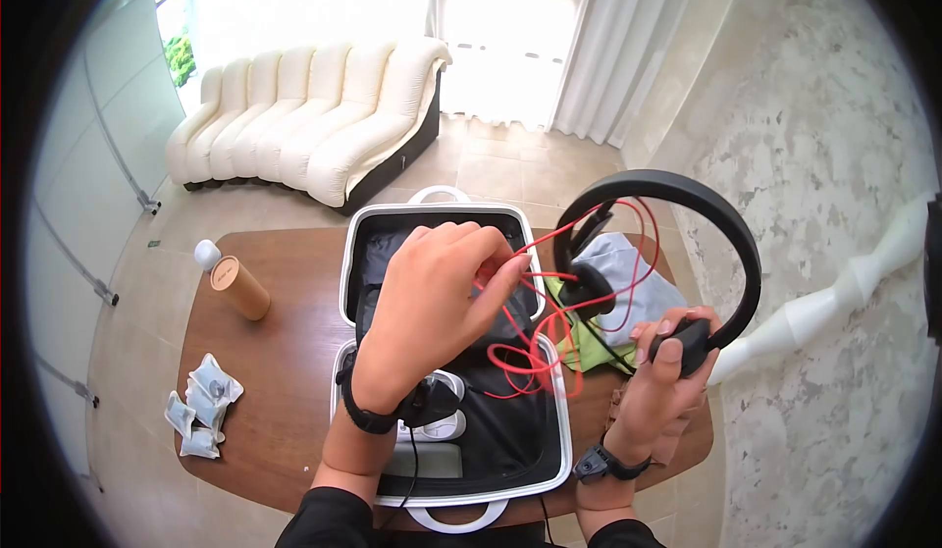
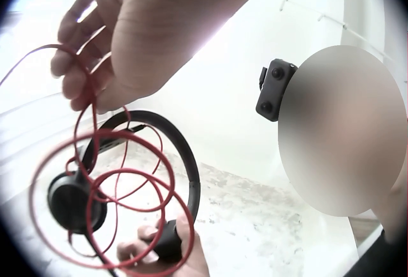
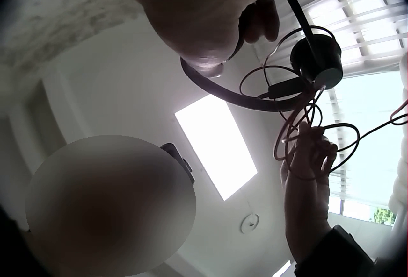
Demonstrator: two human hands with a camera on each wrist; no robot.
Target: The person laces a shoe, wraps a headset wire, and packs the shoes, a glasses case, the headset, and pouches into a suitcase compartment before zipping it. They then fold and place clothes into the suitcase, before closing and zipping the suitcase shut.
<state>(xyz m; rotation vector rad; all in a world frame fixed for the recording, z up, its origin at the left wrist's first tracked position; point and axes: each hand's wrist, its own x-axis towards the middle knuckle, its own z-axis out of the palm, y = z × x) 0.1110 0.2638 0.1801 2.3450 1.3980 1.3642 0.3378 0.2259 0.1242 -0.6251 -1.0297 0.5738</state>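
Black headphones (image 1: 731,224) are held up over the right side of the table by my right hand (image 1: 667,381), its fingers and thumb around one earcup (image 1: 693,344). The other earcup (image 2: 70,202) hangs free toward the left. My left hand (image 1: 437,303) pinches the red cable (image 1: 538,357) between thumb and fingers above the suitcase. Loose, tangled loops of that cable dangle between both hands, in front of the headphones in the left wrist view. Below, an open white suitcase (image 1: 564,430) with black lining holds white sneakers (image 1: 446,422), partly hidden by my left wrist, and a flat grey item (image 1: 437,460).
Folded grey-blue cloth (image 1: 623,263) and green cloth (image 1: 587,347) lie right of the suitcase on the wooden table (image 1: 285,381). A brown cylinder (image 1: 245,293), a white-topped object (image 1: 206,254) and several small pale packets (image 1: 208,391) are at left. A cream sofa (image 1: 304,116) stands beyond.
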